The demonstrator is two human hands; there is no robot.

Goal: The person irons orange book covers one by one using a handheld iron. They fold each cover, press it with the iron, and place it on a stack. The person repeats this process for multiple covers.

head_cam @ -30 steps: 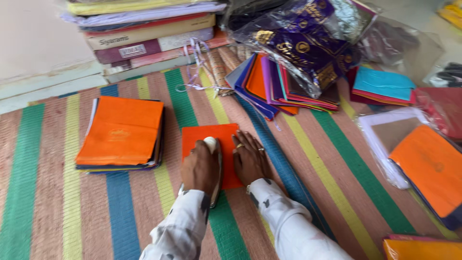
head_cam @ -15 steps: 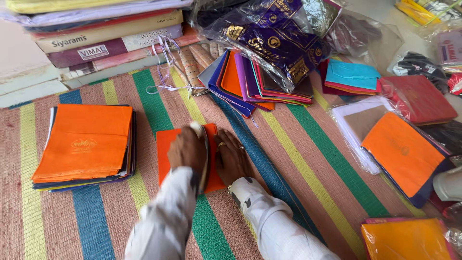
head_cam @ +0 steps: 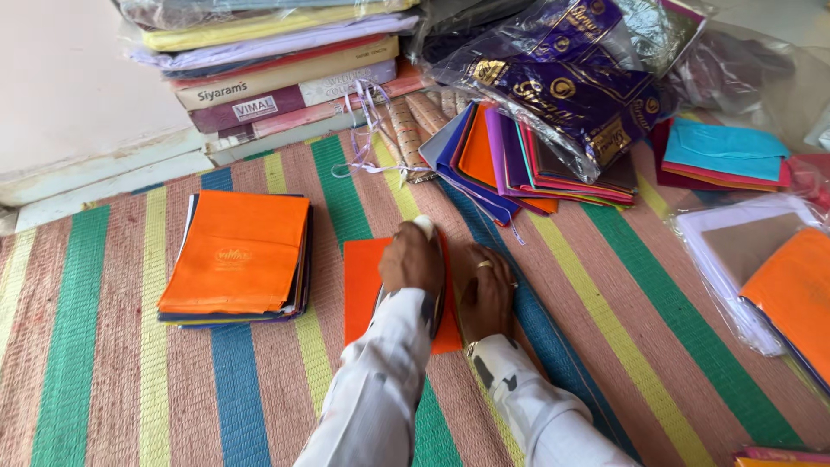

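On the striped mat (head_cam: pixel 605 329), the left hand (head_cam: pixel 411 259) presses a white-tipped tool (head_cam: pixel 425 227) down on a flat orange cloth piece (head_cam: pixel 363 290), fingers curled over the tool. The right hand (head_cam: pixel 486 292) lies flat, fingers together, at the cloth's right edge. Further left sits an orange stack (head_cam: pixel 235 258); beyond, fanned coloured cloths (head_cam: pixel 510 164).

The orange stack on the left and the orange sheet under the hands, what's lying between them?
Nothing: in the head view only bare striped mat shows between the orange stack and the orange sheet, a pink band beside a green stripe.
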